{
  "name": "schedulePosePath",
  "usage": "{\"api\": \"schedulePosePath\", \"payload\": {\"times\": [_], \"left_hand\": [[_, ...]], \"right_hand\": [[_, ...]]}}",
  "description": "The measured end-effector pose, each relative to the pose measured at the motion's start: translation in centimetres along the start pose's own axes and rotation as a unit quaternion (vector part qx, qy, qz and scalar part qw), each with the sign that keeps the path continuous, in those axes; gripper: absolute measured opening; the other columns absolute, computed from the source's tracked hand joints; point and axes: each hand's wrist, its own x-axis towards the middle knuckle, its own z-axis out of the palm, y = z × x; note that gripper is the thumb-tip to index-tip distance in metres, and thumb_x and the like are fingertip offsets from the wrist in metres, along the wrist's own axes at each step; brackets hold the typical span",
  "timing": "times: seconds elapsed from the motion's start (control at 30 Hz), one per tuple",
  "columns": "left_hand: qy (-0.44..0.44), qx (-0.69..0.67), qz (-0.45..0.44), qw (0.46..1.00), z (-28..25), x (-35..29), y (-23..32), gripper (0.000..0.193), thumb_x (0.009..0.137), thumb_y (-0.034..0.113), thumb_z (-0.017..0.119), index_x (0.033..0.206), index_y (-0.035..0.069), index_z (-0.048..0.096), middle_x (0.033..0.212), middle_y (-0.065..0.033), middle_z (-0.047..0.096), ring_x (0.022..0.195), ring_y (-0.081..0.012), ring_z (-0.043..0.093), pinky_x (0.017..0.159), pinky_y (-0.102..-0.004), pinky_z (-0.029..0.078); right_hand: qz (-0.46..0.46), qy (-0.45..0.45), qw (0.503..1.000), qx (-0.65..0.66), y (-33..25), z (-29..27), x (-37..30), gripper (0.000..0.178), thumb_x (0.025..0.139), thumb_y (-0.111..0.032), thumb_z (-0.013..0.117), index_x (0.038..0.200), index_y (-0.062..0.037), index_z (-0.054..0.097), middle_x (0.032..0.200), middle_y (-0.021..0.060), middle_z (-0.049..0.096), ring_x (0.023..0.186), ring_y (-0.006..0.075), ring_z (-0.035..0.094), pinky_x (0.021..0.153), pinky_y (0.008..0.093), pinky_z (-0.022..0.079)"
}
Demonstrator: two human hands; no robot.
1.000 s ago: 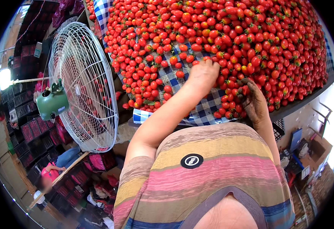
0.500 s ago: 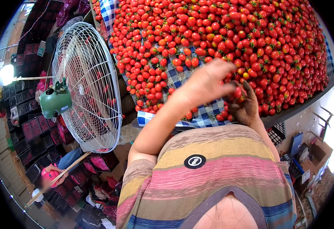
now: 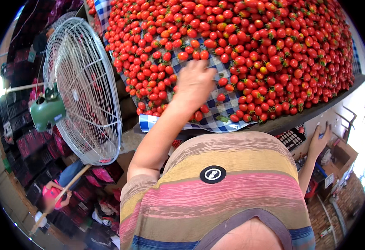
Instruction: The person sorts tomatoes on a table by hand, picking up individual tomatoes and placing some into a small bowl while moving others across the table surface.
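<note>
1. The left hand reaches palm down over the near part of the heap, fingers bent and slightly blurred; their tips are hidden, so I cannot tell whether they grip anything.
2. Grape tomatoes, red with green caps, surround that hand: loose ones just beyond its fingers, a scattering to its left, the deep heap spreading away to its right.
3. Blue-and-white checked cloth shows beneath and right of the left hand, with a small green leaf lying nearer the body.
4. The right hand is held well apart from the left, out past the dark table edge — its fingers stand wide, a patch of blue showing between them.
5. Left of the right hand, lower down, sits a black slotted crate.
6. Well left of the left hand stands a caged fan with a green motor.
</note>
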Motion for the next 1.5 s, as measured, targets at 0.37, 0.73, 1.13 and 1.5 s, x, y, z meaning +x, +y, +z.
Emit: {"api": "schedulePosePath", "payload": {"times": [0.37,0.73,1.13,1.5], "left_hand": [[-0.017,-0.081,0.373,0.924,9.0,-0.5,8.1,0.007,0.076,0.025,0.066,0.079,0.022,0.072,0.114,0.0001,0.058,0.121,-0.0223,0.052,0.116,-0.0629,0.027],[0.072,-0.035,-0.104,0.991,-4.6,-9.1,-4.4,0.019,0.073,0.008,0.073,0.092,0.01,0.07,0.104,-0.0125,0.066,0.096,-0.0325,0.064,0.083,-0.0437,0.053],[-0.171,0.076,-0.26,0.947,-6.2,-14.7,-6.1,0.023,0.083,0.026,0.071,0.094,0.006,0.07,0.094,-0.0135,0.066,0.094,-0.0339,0.067,0.078,-0.0458,0.055],[-0.061,-0.009,-0.352,0.934,-8.3,-15.9,-6.0,0.033,0.087,0.026,0.07,0.113,0.006,0.068,0.099,-0.0131,0.069,0.097,-0.0324,0.067,0.081,-0.0439,0.055]], "right_hand": [[-0.364,-0.042,0.876,0.314,-31.5,4.3,9.9,0.035,0.092,0.0,0.066,0.128,-0.0042,0.064,0.139,0.0136,0.057,0.131,0.03,0.052,0.11,0.0415,0.041],[-0.447,-0.13,0.851,0.244,-36.7,13.5,9.2,0.047,0.089,-0.026,0.071,0.132,-0.0102,0.062,0.154,0.0167,0.041,0.139,0.039,0.041,0.114,0.0474,0.037],[-0.546,-0.421,0.723,0.03,-26.4,3.7,4.5,0.085,0.065,-0.022,0.085,0.144,-0.0224,0.054,0.159,0.0147,0.034,0.13,0.0396,0.047,0.104,0.0468,0.046],[-0.633,-0.557,0.516,0.152,-35.9,5.8,3.5,0.063,0.074,-0.02,0.08,0.134,-0.0273,0.061,0.151,0.0176,0.041,0.114,0.0384,0.057,0.088,0.0441,0.057]]}}
